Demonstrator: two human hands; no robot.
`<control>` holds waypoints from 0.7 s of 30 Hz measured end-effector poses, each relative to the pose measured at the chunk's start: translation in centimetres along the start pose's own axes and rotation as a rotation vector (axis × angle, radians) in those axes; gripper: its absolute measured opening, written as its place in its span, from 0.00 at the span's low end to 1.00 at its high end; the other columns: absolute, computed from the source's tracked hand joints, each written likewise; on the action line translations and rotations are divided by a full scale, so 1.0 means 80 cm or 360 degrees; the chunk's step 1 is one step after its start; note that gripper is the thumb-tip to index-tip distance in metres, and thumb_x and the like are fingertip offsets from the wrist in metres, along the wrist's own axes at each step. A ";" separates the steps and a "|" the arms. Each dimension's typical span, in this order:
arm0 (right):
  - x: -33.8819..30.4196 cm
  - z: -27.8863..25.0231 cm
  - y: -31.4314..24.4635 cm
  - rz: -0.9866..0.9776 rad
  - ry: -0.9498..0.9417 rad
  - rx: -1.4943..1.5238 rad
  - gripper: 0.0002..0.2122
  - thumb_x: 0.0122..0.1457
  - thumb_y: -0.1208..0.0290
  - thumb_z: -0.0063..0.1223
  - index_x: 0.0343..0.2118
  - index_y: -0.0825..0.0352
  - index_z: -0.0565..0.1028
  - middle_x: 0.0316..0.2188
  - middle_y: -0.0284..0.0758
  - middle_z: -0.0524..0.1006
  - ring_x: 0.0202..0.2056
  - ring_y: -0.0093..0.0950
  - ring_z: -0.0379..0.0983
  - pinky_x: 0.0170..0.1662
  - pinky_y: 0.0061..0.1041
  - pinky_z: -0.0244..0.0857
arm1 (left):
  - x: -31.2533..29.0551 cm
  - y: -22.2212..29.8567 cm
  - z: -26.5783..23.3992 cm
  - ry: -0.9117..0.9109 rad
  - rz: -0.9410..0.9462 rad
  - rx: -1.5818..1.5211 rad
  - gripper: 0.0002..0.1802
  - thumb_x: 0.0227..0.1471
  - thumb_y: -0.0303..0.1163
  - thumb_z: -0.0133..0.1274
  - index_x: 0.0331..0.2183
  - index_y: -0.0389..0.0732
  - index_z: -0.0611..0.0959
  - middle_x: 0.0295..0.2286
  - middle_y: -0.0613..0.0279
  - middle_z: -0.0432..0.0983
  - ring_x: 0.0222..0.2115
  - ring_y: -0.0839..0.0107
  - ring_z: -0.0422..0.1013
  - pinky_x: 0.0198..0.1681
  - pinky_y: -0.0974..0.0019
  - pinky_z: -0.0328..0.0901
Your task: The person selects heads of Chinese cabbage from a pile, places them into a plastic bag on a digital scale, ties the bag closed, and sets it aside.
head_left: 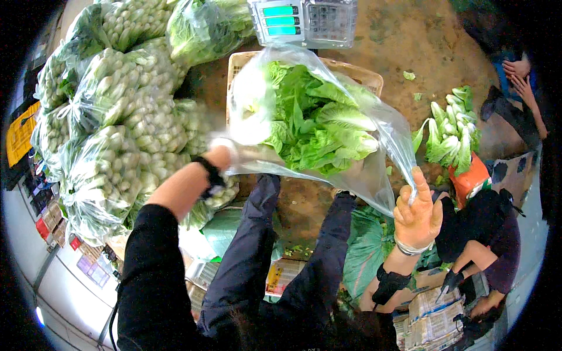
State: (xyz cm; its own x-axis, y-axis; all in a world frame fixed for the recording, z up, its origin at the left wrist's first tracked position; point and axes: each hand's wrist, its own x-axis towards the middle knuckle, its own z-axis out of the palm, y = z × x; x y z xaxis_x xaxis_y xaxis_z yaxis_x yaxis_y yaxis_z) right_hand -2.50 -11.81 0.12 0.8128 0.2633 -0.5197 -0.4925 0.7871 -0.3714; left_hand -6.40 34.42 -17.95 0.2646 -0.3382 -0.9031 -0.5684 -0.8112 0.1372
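A clear plastic bag (389, 140) lies spread in front of me with several heads of green leafy lettuce (328, 120) in it. At its right edge my right hand (414, 219), in a thin pale glove, is closed on the gathered plastic, index finger pointing up. My left hand (223, 153) is at the bag's left edge; it is smeared by motion and its fingers cannot be made out. Under the bag is a tan plastic crate (374, 82), mostly covered. A scale (304, 23) with lit displays stands just beyond it.
Large clear bags of pale-stemmed greens (126, 117) are piled at left. Another bagged leafy bundle (208, 29) sits beside the scale. Loose heads of greens (451, 131) and an orange bag (470, 178) lie at right. Large dark leaves (369, 251) are near my legs. Other people are at right.
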 end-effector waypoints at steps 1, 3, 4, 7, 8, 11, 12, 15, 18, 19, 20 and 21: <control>0.007 0.002 0.002 0.0033 -0.0031 0.0063 0.34 0.54 0.52 0.46 0.56 0.74 0.54 0.36 0.45 0.71 0.19 0.21 0.61 0.21 0.15 0.55 | -0.047 -0.077 0.124 0.0204 -0.0354 0.0362 0.21 0.49 0.43 0.47 0.43 0.42 0.74 0.41 0.58 0.71 0.39 0.68 0.69 0.43 0.65 0.63; -0.004 -0.022 -0.002 0.0042 0.0141 -0.0015 0.34 0.53 0.51 0.46 0.55 0.73 0.55 0.36 0.46 0.71 0.19 0.22 0.62 0.20 0.14 0.56 | -0.094 -0.099 0.057 0.0074 -0.0987 -0.1576 0.19 0.50 0.44 0.47 0.40 0.41 0.77 0.34 0.62 0.73 0.35 0.71 0.69 0.32 0.67 0.66; -0.009 -0.028 0.004 0.0092 0.0205 -0.0019 0.34 0.52 0.50 0.46 0.55 0.73 0.56 0.35 0.46 0.72 0.19 0.22 0.63 0.20 0.14 0.57 | -0.140 -0.117 0.012 0.0237 -0.1445 -0.2212 0.19 0.51 0.44 0.48 0.39 0.41 0.78 0.31 0.64 0.74 0.33 0.73 0.70 0.26 0.68 0.67; -0.015 -0.016 0.019 0.0112 0.0033 -0.0205 0.36 0.51 0.50 0.48 0.55 0.73 0.55 0.38 0.48 0.70 0.20 0.23 0.63 0.20 0.14 0.56 | -0.168 -0.063 -0.040 0.0612 -0.1016 -0.2261 0.22 0.52 0.41 0.46 0.46 0.39 0.73 0.34 0.55 0.75 0.33 0.69 0.72 0.31 0.69 0.68; -0.010 -0.010 0.023 0.0092 -0.0033 -0.0185 0.36 0.51 0.50 0.49 0.55 0.74 0.54 0.40 0.50 0.68 0.21 0.23 0.63 0.21 0.14 0.56 | -0.144 -0.012 -0.082 0.0985 -0.0782 -0.1934 0.22 0.52 0.38 0.46 0.47 0.39 0.72 0.35 0.55 0.75 0.34 0.69 0.72 0.32 0.70 0.68; 0.003 0.007 0.035 0.0057 0.0005 -0.0223 0.37 0.50 0.50 0.50 0.55 0.74 0.55 0.40 0.50 0.68 0.23 0.26 0.64 0.22 0.16 0.57 | -0.081 0.165 -0.256 0.1088 -0.0096 -0.2280 0.22 0.48 0.30 0.50 0.47 0.35 0.71 0.39 0.50 0.73 0.35 0.68 0.72 0.42 0.66 0.65; 0.008 0.017 0.044 0.0105 -0.0046 -0.0218 0.37 0.50 0.49 0.50 0.55 0.74 0.55 0.40 0.50 0.68 0.24 0.27 0.65 0.22 0.16 0.57 | -0.033 0.204 -0.257 0.1442 0.0145 -0.1676 0.24 0.43 0.28 0.51 0.46 0.33 0.71 0.39 0.46 0.71 0.37 0.59 0.71 0.44 0.60 0.64; 0.014 0.045 0.051 0.0089 -0.0042 -0.0232 0.37 0.49 0.49 0.50 0.54 0.74 0.56 0.39 0.51 0.69 0.24 0.27 0.64 0.22 0.16 0.55 | 0.100 0.248 -0.251 0.1330 0.0398 -0.0452 0.31 0.38 0.38 0.51 0.46 0.32 0.71 0.49 0.47 0.62 0.55 0.51 0.50 0.58 0.52 0.44; 0.006 0.022 0.024 -0.0014 0.0077 -0.0188 0.37 0.48 0.46 0.49 0.54 0.72 0.58 0.36 0.52 0.69 0.24 0.28 0.66 0.23 0.16 0.57 | 0.143 0.222 -0.248 0.0806 0.0359 0.0048 0.56 0.30 0.52 0.62 0.58 0.53 0.50 0.58 0.57 0.45 0.58 0.52 0.41 0.56 0.44 0.45; 0.001 0.026 0.021 0.0023 0.0113 -0.0108 0.38 0.48 0.45 0.49 0.55 0.71 0.57 0.35 0.51 0.69 0.24 0.29 0.67 0.24 0.17 0.58 | 0.152 0.207 -0.228 0.0844 0.0362 0.0001 0.55 0.31 0.52 0.62 0.58 0.56 0.50 0.58 0.57 0.45 0.58 0.51 0.43 0.55 0.46 0.48; 0.005 0.039 0.013 0.0015 0.0010 -0.0063 0.38 0.48 0.44 0.49 0.55 0.70 0.57 0.36 0.51 0.70 0.24 0.30 0.68 0.24 0.17 0.58 | 0.163 0.190 -0.204 0.0872 0.0323 -0.0046 0.55 0.31 0.51 0.62 0.58 0.59 0.50 0.58 0.57 0.45 0.57 0.50 0.45 0.54 0.48 0.51; 0.001 0.054 0.007 0.0003 -0.0060 0.0004 0.38 0.48 0.43 0.48 0.55 0.68 0.57 0.36 0.51 0.70 0.24 0.30 0.69 0.24 0.17 0.59 | 0.191 0.183 -0.156 0.1069 0.0258 0.0170 0.51 0.35 0.49 0.60 0.58 0.61 0.51 0.58 0.56 0.46 0.56 0.51 0.49 0.53 0.50 0.54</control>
State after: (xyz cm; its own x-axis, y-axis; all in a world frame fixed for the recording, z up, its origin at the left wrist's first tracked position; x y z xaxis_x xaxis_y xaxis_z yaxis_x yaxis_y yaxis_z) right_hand -1.38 -8.90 3.22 0.8229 0.2858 -0.4911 -0.4935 0.7879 -0.3684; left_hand -0.98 11.41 -24.69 0.5748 -0.7004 -0.4231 -0.7057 -0.6860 0.1771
